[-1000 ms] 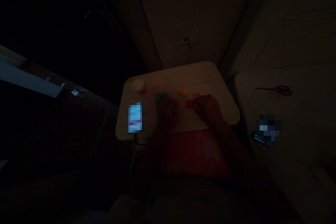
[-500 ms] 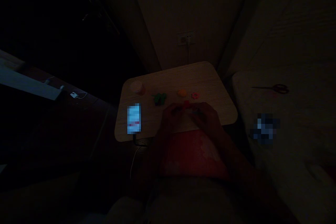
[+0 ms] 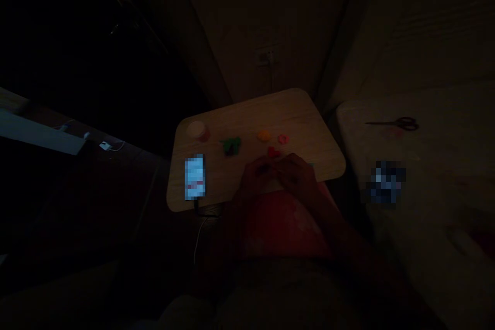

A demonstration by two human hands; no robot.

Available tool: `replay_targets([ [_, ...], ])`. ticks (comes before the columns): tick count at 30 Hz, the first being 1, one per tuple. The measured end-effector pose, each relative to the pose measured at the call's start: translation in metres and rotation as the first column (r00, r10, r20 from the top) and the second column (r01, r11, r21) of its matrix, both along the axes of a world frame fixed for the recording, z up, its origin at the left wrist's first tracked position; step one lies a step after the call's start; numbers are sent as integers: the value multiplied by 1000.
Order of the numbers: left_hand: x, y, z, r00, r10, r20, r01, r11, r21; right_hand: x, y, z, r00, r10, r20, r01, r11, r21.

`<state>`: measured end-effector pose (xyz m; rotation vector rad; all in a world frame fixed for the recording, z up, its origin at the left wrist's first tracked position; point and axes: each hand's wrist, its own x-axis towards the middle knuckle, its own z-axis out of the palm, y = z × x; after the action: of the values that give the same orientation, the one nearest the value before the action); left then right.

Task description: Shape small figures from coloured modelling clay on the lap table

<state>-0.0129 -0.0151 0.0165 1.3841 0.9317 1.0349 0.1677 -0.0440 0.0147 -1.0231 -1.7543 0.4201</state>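
Close together near the front of a small wooden table [image 3: 247, 118] are my left hand [image 3: 256, 171] and my right hand [image 3: 296, 171], their fingertips meeting. Both have curled, closed fingers; whatever lies between them is too dark to make out. A small red piece [image 3: 273, 152] shows just beyond the fingertips; I cannot tell whether they touch it. Past it are an orange lump [image 3: 263, 136] and a pink flower-shaped ring [image 3: 283, 139]. Left of my hands sits a dark green piece [image 3: 231, 145]. A bit of teal [image 3: 311, 164] peeks out beside my right hand.
At the table's left stand a lidded tub [image 3: 198, 131] and a lit phone [image 3: 194, 177] with a cable [image 3: 198, 209]. To the right, a pale surface [image 3: 433, 165] holds scissors [image 3: 394, 124] and a blurred dark object [image 3: 385, 183]. A wall socket [image 3: 266, 55] is behind. The room is very dark.
My left hand has left the green piece and come right to meet my right hand. The red piece, earlier at my right fingers, now shows beyond both hands. The view has shifted slightly.
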Motion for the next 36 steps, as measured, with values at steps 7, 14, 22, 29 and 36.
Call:
replay_targets([
  [7,3,-2,0,1000,15,-26,-15,1000,-14,0,-1,1,997,-4,73,6,1000,-30],
  [14,1,-2,0,999,36,-21,-37,997,-65,1,-1,-1,993,-24,117,34,996,-85],
  [22,0,0,1,976,168,-138,-159,984,75,17,-9,8,957,-188,220,206,977,-62],
  [29,-2,4,1,954,183,-239,-140,973,185,36,-8,14,835,-242,494,338,935,-112],
  [36,-6,4,-4,917,192,-349,-85,950,299,37,-1,6,859,-175,480,282,946,-158],
])
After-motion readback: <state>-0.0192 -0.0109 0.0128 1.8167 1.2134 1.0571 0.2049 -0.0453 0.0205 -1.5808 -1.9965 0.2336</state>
